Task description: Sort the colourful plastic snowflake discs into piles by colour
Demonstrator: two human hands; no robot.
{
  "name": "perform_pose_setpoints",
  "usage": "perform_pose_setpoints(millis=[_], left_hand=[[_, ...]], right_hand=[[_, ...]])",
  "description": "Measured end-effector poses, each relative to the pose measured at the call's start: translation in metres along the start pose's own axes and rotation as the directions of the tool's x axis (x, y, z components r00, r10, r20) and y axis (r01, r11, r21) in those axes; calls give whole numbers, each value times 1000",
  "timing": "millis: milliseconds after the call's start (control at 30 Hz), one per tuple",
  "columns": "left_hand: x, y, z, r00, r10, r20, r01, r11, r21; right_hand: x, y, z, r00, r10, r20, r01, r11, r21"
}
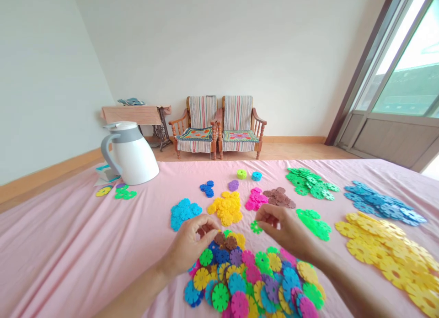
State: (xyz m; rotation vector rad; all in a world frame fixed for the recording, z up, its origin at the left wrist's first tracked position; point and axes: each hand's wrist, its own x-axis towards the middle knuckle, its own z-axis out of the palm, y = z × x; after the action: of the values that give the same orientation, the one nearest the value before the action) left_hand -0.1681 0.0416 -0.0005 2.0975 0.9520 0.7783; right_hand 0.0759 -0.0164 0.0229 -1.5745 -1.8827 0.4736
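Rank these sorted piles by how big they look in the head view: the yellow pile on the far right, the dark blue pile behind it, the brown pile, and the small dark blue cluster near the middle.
1. Yellow pile on the far right, though it lies nearest the camera.
2. Dark blue pile.
3. Brown pile.
4. Small dark blue cluster.

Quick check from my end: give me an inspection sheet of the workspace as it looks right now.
Surface: pink cloth over the table, lightly creased.
Job's things: mixed pile of coloured discs under the hands; sorted heaps beyond it: light blue, yellow, pink, brown, green.
Clutter: white jug at far left, a few loose discs beside it.
Hands: left hand pinching brown discs at the pile's edge; right hand curled above the cloth, contents unclear.
Cables: nothing seen.
Surroundings: two wooden armchairs, a side table, window at right.
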Motion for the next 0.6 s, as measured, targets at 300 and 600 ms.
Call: perform_pose_setpoints(millis=[300, 600], left_hand=[[-3, -2, 4, 987, 144, 72, -156, 963, 218], [-2, -2, 2, 985, 125, 121, -151, 960, 237]], right_hand=[[-9, 80, -58, 955, 279, 101, -222, 897, -382], [3, 57, -20, 997, 60, -53, -70, 974, -216]])
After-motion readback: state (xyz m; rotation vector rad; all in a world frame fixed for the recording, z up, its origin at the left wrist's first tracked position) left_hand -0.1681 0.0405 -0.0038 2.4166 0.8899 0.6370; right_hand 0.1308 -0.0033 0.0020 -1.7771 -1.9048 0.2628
